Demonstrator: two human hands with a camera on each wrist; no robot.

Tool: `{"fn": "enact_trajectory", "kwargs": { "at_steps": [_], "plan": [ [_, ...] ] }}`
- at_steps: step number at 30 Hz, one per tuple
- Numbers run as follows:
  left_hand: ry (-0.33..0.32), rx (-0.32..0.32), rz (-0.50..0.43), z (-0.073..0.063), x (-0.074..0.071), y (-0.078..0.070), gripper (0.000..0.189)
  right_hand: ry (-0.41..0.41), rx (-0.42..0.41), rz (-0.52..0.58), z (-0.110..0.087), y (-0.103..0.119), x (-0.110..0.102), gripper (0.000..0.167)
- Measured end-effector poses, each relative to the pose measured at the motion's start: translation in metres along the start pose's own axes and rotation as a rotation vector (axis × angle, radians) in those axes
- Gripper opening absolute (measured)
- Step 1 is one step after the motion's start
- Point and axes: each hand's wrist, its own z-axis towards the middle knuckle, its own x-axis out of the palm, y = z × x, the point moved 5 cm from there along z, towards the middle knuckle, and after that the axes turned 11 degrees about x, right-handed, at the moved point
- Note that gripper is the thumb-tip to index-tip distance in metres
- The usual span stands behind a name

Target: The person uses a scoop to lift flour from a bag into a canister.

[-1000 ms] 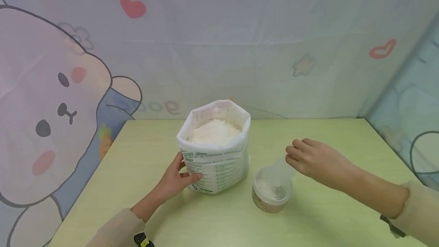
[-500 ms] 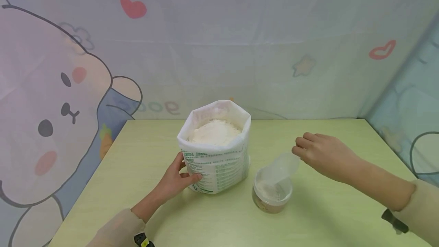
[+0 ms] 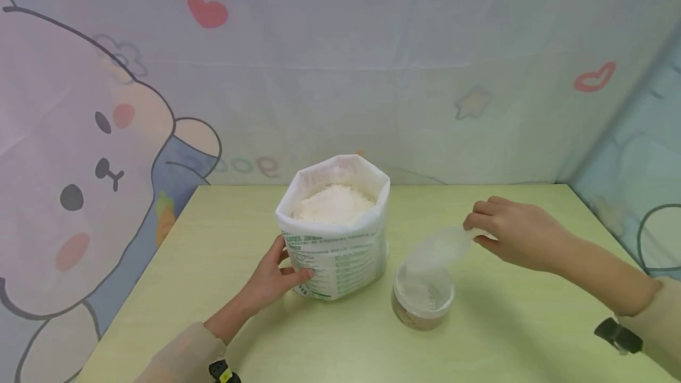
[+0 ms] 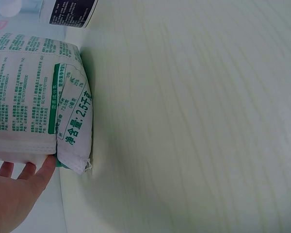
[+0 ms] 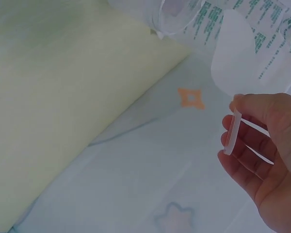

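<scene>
A white flour bag [image 3: 335, 259] with green print and a folded-down rim stands at the table's middle, filled with white powder. My left hand [image 3: 273, 276] holds its left side, thumb on the front and fingers partly hidden behind; the left wrist view shows the hand [image 4: 22, 191] at the lower edge. To the right sits a clear round tub [image 3: 420, 315] with white powder inside. My right hand [image 3: 513, 232] pinches the handle of a translucent white scoop [image 3: 438, 249], tilted down over the tub's far rim. In the right wrist view the scoop's handle [image 5: 234, 133] crosses the fingers.
The pale green table [image 3: 340, 347] meets a printed cloth backdrop [image 3: 340, 87] behind the bag. Another cloth hangs at the right side.
My right hand has moved up and to the right, drawing the scoop partly out of the tub. The left hand and the bag have stayed in place.
</scene>
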Motion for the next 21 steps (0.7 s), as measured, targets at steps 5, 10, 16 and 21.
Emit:
{"fn": "enact_trajectory", "kwargs": {
  "at_steps": [5,10,16,21],
  "plan": [
    [0.002,-0.003,0.005,0.000,0.000,-0.001,0.073,-0.029,0.028,0.044,0.003,-0.010,-0.006,0.028],
    [-0.001,0.003,0.002,0.001,0.000,-0.001,0.073,-0.062,0.022,0.086,0.008,-0.021,-0.011,0.027],
    [-0.004,-0.001,0.003,0.001,-0.001,0.000,0.073,-0.067,0.045,0.117,0.014,-0.032,-0.019,0.025],
    [-0.002,0.000,0.004,0.000,0.000,-0.001,0.073,-0.053,0.092,0.127,0.022,-0.041,-0.027,0.024]
  ]
}}
